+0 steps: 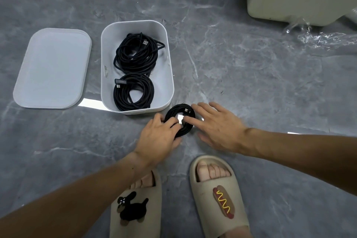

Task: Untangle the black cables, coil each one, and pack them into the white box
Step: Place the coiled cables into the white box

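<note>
Holding a small coiled black cable (pixel 180 120) on the grey floor (pixel 251 75), just off the near right corner of the white box (pixel 170 75).

Left hand (pixel 160 135) curls its fingers over the coil's near left side, gripping it; right hand (pixel 216 127) lies spread, fingers straight, index finger touching the coil's right side. Inside the box lie two larger coils, one at the far end (pixel 135 54) and one at the near end (pixel 133 92). The white lid (pixel 52 67) lies flat left of the box. Below the hands are two beige slippers (pixel 218 195).
</note>
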`<state>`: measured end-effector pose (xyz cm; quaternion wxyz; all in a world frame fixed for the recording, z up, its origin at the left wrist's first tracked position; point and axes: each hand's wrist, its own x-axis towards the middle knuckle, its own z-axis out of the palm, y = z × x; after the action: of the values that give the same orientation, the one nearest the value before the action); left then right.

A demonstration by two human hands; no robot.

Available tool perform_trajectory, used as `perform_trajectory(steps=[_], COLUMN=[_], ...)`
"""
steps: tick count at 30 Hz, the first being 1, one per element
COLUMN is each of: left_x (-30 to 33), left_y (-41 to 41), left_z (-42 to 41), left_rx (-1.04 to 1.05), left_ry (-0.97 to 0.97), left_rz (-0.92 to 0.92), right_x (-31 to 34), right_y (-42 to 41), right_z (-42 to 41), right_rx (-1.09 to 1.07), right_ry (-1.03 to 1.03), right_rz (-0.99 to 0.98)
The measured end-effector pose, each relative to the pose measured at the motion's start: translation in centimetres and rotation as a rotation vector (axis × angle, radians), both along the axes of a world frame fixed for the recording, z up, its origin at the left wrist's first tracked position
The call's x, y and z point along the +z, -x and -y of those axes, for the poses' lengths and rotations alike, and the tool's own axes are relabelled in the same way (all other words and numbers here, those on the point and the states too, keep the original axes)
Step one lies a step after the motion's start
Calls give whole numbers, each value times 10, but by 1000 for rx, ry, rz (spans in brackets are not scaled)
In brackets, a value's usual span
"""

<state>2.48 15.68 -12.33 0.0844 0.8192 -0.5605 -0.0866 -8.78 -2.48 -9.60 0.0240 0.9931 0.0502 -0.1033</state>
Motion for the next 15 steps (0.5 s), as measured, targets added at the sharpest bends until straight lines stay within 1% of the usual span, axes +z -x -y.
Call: perform_trajectory(steps=[10, 12, 15], left_x=[4, 11, 25], left_y=[-2, -4, -12], left_z=[3, 0, -2], left_rx=[-30, -48, -74], left_ry=[77, 107, 172], left_rz=[-77, -85, -128], right_x=[3, 9, 27], right_y=[-2, -8, -21], right_z=[5, 10, 15], right_rx=[-24, -19, -19], right_ry=[-75, -115, -207], right_rz=[38, 20, -59])
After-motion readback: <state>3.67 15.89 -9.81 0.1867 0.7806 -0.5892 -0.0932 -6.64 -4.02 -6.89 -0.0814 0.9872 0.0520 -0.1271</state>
